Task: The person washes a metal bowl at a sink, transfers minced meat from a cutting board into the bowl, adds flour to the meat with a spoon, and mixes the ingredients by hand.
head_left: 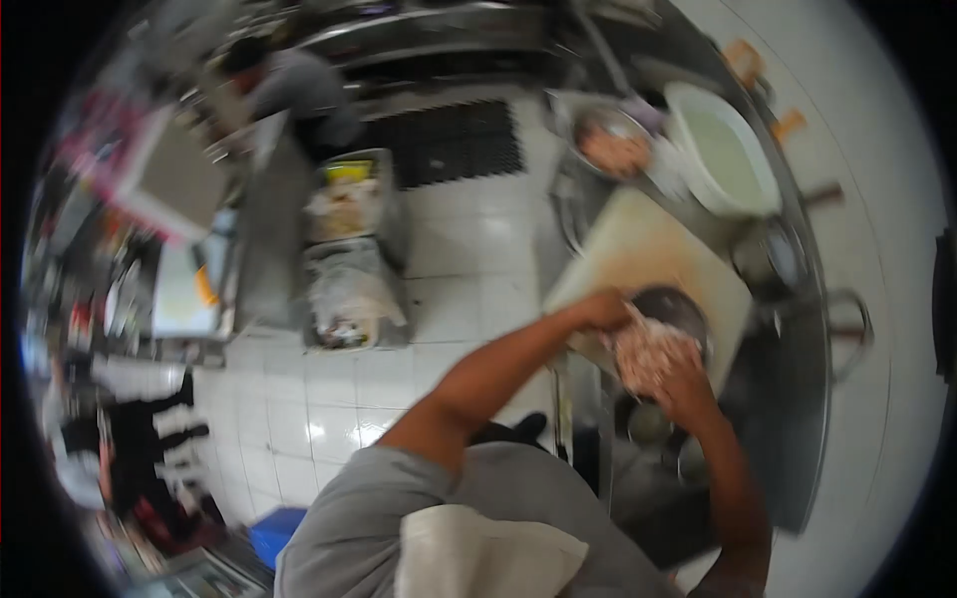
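Right at the near end of the pale cutting board (633,234), the pale, stringy meat (646,361) sits at the left and near side of a metal bowl (670,301), covering part of its rim. My right hand (684,384) has hold of the meat from the near right, its fingers half curled into it. My left hand (604,311) is at the bowl's left side, fingers bent; with the blur, I can't tell whether they grip the meat or the rim.

The board lies on a metal surface (758,399). Beyond its far end is a bowl of pinkish pieces (612,145), and to the right of that, a white tub (726,149) of cloudy greenish liquid. A metal pot (768,257) stands near the board's right side. Well off to the far left, a person in grey (304,98) bends forward.
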`<action>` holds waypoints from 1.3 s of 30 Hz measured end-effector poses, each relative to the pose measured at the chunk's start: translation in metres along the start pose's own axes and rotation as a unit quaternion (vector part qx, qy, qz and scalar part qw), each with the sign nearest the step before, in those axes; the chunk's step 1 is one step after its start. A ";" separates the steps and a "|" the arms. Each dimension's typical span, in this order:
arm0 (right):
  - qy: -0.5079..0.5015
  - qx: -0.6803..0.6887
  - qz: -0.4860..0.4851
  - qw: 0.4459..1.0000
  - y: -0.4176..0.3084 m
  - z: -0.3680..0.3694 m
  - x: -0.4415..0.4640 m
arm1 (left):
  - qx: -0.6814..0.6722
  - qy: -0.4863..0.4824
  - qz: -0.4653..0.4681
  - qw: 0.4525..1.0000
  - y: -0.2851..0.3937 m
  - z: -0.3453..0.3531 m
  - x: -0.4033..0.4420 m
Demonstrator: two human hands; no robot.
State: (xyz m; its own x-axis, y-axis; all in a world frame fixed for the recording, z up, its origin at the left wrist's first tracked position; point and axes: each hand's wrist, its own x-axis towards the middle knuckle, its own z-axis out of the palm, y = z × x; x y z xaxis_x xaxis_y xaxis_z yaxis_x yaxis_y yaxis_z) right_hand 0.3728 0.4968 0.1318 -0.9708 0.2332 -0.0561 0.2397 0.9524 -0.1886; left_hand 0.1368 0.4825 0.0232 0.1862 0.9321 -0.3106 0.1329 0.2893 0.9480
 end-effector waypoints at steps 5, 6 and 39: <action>0.011 -0.081 0.067 0.994 0.011 0.038 -0.012 | -0.068 -0.049 -0.025 0.996 0.037 0.000 -0.011; 0.031 -0.073 0.090 0.993 0.018 0.049 0.001 | -0.068 -0.061 -0.019 0.996 0.041 0.002 -0.008; 0.081 0.072 -0.046 0.993 0.003 0.000 0.014 | -0.065 0.024 -0.039 0.997 0.047 0.002 -0.023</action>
State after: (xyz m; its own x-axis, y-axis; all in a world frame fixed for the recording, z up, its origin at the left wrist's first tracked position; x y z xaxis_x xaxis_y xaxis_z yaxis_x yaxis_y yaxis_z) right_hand 0.3599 0.5033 0.1302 -0.9745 0.1867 0.1247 0.1379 0.9360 -0.3238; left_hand 0.1405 0.4737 0.0744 0.1334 0.9142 -0.3827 0.0169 0.3840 0.9232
